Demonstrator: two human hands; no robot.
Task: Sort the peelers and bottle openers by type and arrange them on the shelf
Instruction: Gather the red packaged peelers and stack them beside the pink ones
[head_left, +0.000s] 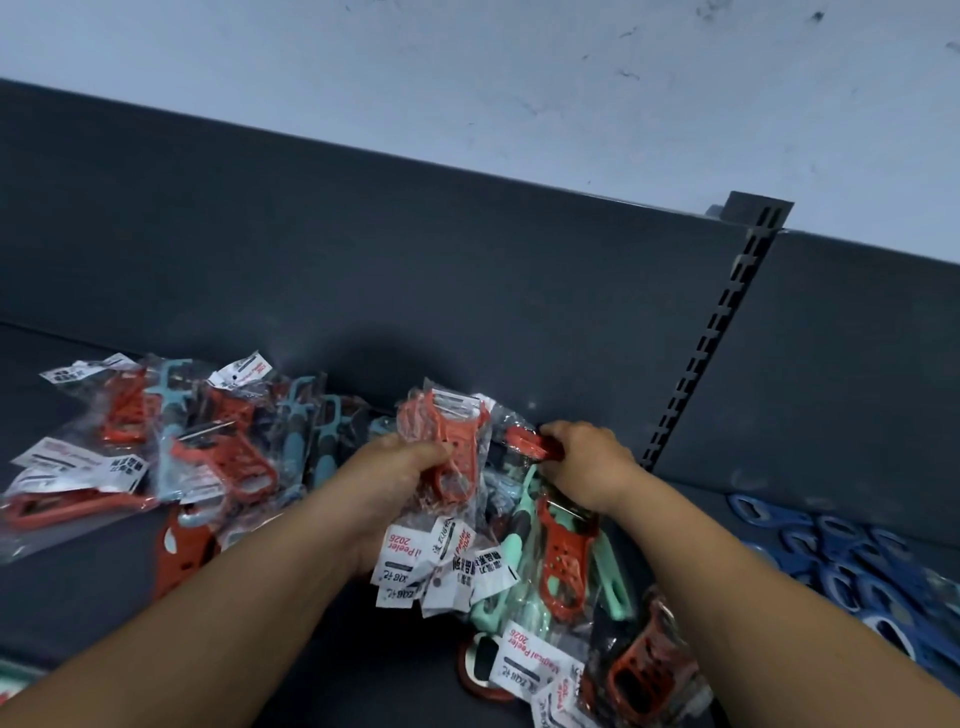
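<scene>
My left hand (395, 483) grips a bunch of red peelers (452, 447) in clear bags, their white labels hanging below. My right hand (587, 460) pinches the top of another bagged red peeler (563, 556) lying on the pile. Mint-green peelers (519, 525) lie under it. More red and light-blue bagged peelers (208, 447) are spread on the dark shelf to the left. Blue bottle openers (841, 561) lie in a heap on the right.
The dark shelf board (78, 587) has a tall dark back panel (415, 270) with a slotted upright (717, 332) at the right. A red round opener (480, 670) lies near the front edge. White wall shows above.
</scene>
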